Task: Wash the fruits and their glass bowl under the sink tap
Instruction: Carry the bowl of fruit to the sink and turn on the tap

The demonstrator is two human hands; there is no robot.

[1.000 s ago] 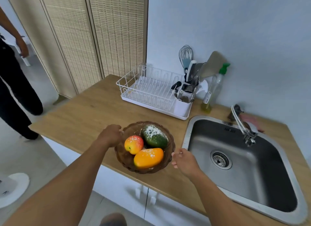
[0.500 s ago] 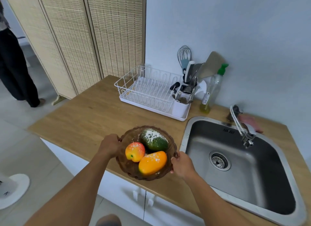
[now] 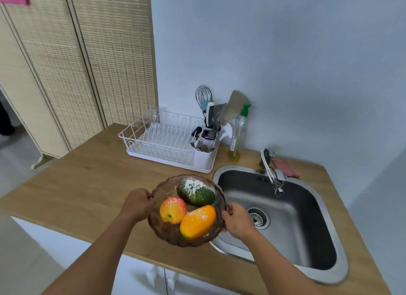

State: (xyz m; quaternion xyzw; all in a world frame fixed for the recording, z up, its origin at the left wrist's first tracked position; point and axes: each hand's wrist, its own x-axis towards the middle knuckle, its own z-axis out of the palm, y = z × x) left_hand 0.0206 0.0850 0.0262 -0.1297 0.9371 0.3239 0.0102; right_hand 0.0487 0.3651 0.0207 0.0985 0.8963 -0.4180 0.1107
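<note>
Fingers of the left hand [image 3: 138, 204] curl over the near-left rim of the brown-tinted scalloped glass bowl [image 3: 170, 239], and those of the right hand [image 3: 237, 220] grip the opposite rim, so the bowl is held between both hands. It seems to be lifted clear of the light wooden counter [image 3: 77, 185], though from this angle I cannot be sure its base is off the surface.

Three fruits lie inside, all dusted with white powder. A dark green oval fruit [image 3: 195, 192] sits at the far side, a round red-and-yellow fruit [image 3: 173, 210] at the near left, and an elongated orange fruit [image 3: 197, 221] at the near right. The orange fruit's long axis slants from near-left to far-right.

The bowl sits at the left edge of the stainless steel sink [image 3: 307, 218], its right side overlapping the sink's left rim. The chrome tap [image 3: 272, 176] stands at the far side of the basin, and its spout ends to the right of the bowl and farther from the person, well apart from it.

The right hand is already over the basin and is the nearer one to the tap. I judge the coming move to be a carry rightward and away, keeping the bowl level so the loose fruits do not roll, until it sits below the spout. No water is visibly running.
</note>
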